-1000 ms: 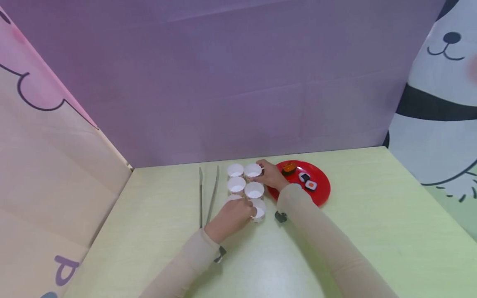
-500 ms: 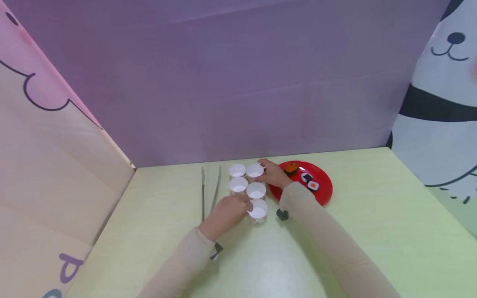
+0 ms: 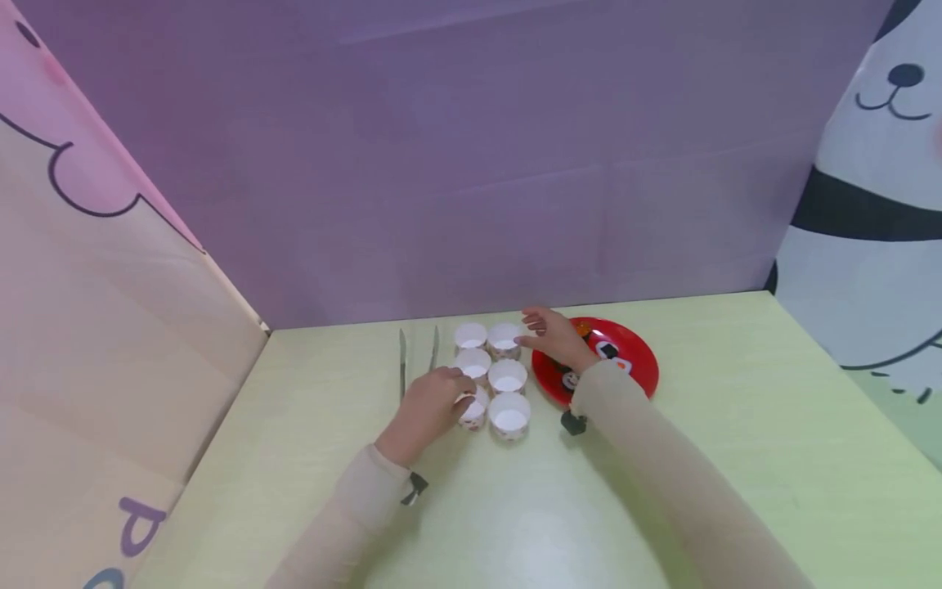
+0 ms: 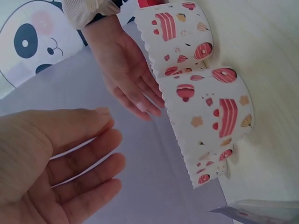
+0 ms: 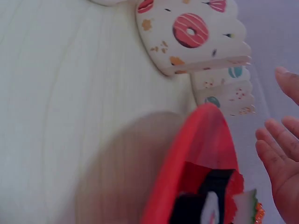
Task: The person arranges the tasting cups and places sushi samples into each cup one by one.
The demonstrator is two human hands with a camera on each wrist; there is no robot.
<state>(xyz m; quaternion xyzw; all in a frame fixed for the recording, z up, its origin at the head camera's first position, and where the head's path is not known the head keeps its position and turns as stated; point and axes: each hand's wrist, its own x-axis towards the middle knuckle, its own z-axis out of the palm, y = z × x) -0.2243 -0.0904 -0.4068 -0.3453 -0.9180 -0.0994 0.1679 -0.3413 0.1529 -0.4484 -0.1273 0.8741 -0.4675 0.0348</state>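
Note:
Several white paper baking cups with a cake-and-doughnut print stand upright in two columns of three. My left hand (image 3: 430, 405) is beside the near left cup (image 3: 473, 409). In the left wrist view its relaxed fingers (image 4: 88, 158) show a gap to the printed cups (image 4: 205, 107) and hold nothing. My right hand (image 3: 555, 337) hovers with spread fingers between the far right cup (image 3: 504, 337) and the red plate (image 3: 642, 360). It holds nothing. Sushi pieces (image 3: 607, 351) lie on the plate, some hidden by the right hand and sleeve.
Two long thin metal strips, like the arms of tongs (image 3: 402, 368), lie left of the cups, their near ends hidden behind the left hand. A purple wall covering (image 3: 471, 204) rises at the table's back edge, and printed panels stand at both sides.
My left hand has drawn back leftward from the near cups, uncovering the near left one. My right hand has let go of the far right cup and moved right, over the plate's edge.

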